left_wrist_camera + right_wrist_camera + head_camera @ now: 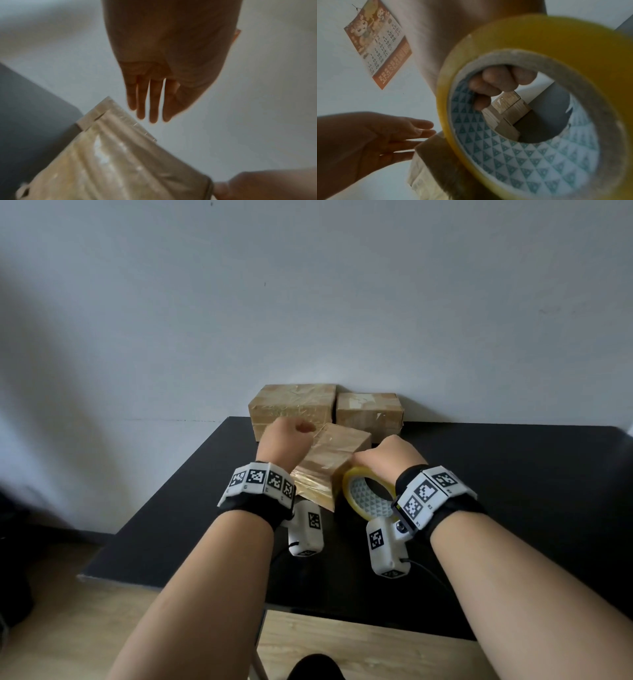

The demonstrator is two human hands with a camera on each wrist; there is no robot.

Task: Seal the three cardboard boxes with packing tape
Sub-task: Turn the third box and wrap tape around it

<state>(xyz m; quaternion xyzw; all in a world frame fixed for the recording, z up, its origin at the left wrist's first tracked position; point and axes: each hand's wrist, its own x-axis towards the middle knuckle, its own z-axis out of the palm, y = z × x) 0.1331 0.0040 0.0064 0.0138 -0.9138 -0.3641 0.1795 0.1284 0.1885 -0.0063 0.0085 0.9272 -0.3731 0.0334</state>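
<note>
Centre frame on the bench point(513, 474), our right hand point(387, 455) gripped the tape roll point(368, 494) against the light, slick, tape-wrapped box point(329, 463); our left hand point(286, 440) hovered open above it, best held by its stiff edges.

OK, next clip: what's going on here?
A person is taping cardboard boxes at a black table. The right hand grips a yellow tape roll, fingers through its core, beside the near box. The left hand, fingers straight, hovers over that box. Two more boxes sit by the wall.
</note>
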